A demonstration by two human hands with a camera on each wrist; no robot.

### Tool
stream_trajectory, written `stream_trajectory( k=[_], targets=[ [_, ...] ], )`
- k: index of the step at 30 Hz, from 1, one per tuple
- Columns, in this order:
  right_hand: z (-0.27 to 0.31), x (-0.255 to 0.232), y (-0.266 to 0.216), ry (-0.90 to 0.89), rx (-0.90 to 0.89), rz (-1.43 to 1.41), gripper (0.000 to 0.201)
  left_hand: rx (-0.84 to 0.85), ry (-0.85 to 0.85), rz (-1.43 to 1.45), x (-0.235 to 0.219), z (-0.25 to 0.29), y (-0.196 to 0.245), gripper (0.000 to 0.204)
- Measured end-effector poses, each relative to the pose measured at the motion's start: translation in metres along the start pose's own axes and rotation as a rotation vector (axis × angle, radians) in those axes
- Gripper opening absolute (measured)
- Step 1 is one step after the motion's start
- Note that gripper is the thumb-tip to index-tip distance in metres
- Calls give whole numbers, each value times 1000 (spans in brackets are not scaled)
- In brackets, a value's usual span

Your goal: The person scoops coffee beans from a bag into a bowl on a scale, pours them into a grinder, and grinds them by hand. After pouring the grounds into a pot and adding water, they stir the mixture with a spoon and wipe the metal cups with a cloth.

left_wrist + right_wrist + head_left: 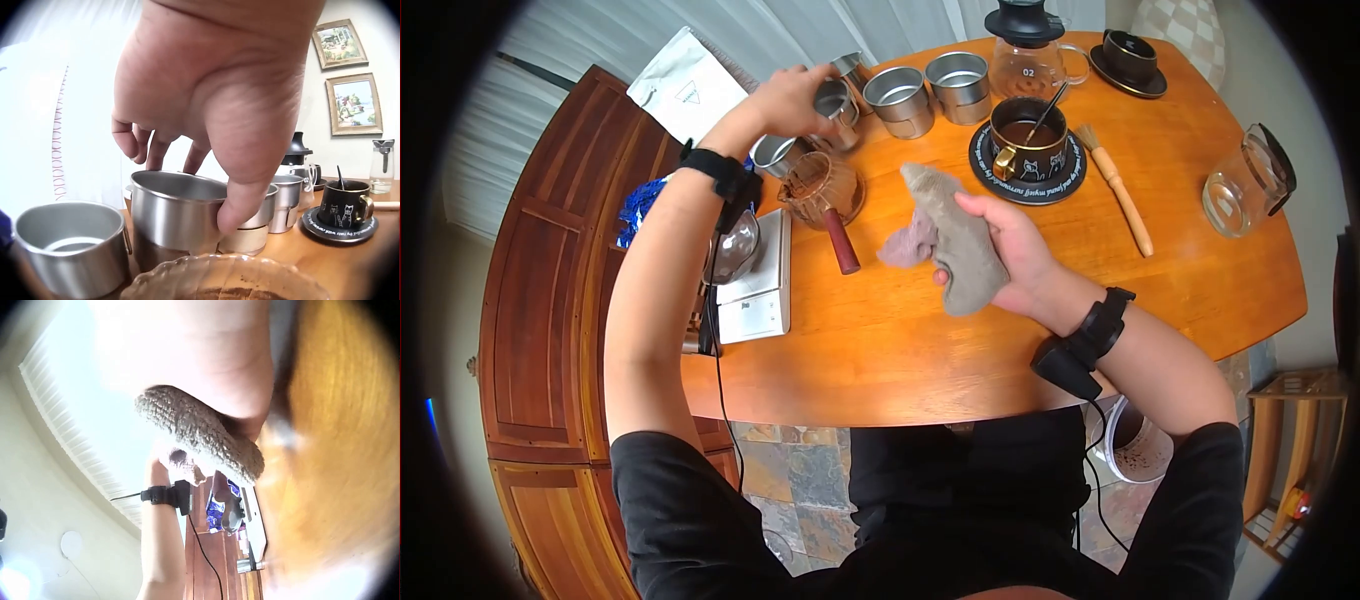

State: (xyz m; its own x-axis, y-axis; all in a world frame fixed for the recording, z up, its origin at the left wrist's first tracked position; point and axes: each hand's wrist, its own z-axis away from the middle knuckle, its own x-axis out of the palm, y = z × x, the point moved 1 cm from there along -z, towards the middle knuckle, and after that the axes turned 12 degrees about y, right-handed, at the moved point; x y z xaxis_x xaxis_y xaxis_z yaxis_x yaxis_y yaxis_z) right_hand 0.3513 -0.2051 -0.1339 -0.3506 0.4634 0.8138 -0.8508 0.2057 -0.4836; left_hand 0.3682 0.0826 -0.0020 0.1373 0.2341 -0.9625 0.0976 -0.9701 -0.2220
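My left hand (788, 104) reaches down over a stainless steel cup (172, 219) among other metal cups at the back left of the table. In the left wrist view its thumb presses the cup's side near the rim, with the fingers spread behind the far rim. My right hand (1028, 252) grips a bunched grey cloth (966, 245) above the middle of the table, its thumb on top. A lilac part of the cloth hangs to the left. Just below the left hand stands a ribbed glass server (840, 190) with a dark red handle, brown grounds inside.
Metal cups (897, 103) line the back. A black mug (1028, 150) with a spoon stands on a saucer, beside a wooden brush (1122, 195). Farther right is a glass jug (1235, 195). A white scale (758, 285) lies at left, near a white bag (690, 92).
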Motion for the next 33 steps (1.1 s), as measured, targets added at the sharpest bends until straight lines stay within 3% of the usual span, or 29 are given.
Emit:
stream_trajectory(
  k=[5, 8, 10, 12, 16, 18, 19, 22, 23, 25, 27, 33],
  targets=[
    [-3, 1, -5, 82, -93, -24, 34, 18, 385, 144, -36, 27, -1, 74],
    [-1, 5, -3, 68, -142, -11, 34, 0, 580, 254, -60, 67, 34, 70],
    [-1, 5, -3, 52, -179, 24, 37, -101, 516, 541, -74, 99, 76, 73],
    [-1, 4, -4, 46, -213, 85, 44, -64, 483, 712, -77, 126, 103, 78],
    [7, 15, -12, -58, -259, 29, 46, 53, 342, 1062, -66, 150, 114, 87],
    [12, 18, -16, -101, -291, -14, 50, 1, 267, 1143, -60, 152, 117, 86],
    [12, 17, -19, -175, -328, 15, 54, -20, 240, 1144, -57, 151, 118, 86],
    [14, 15, -23, -113, -290, -78, 55, -50, 184, 1130, -46, 145, 118, 84],
    [14, 12, -25, -169, -283, -64, 57, -44, 182, 1117, -42, 144, 118, 83],
    [14, 13, -21, -217, -309, 11, 58, 16, 219, 1008, -30, 140, 115, 81],
    [15, 20, -17, -249, -281, 85, 58, -29, 194, 1015, -29, 141, 118, 82],
    [22, 28, -7, -168, -492, 478, 51, -77, 188, 1097, -27, 143, 118, 83]
  ],
)
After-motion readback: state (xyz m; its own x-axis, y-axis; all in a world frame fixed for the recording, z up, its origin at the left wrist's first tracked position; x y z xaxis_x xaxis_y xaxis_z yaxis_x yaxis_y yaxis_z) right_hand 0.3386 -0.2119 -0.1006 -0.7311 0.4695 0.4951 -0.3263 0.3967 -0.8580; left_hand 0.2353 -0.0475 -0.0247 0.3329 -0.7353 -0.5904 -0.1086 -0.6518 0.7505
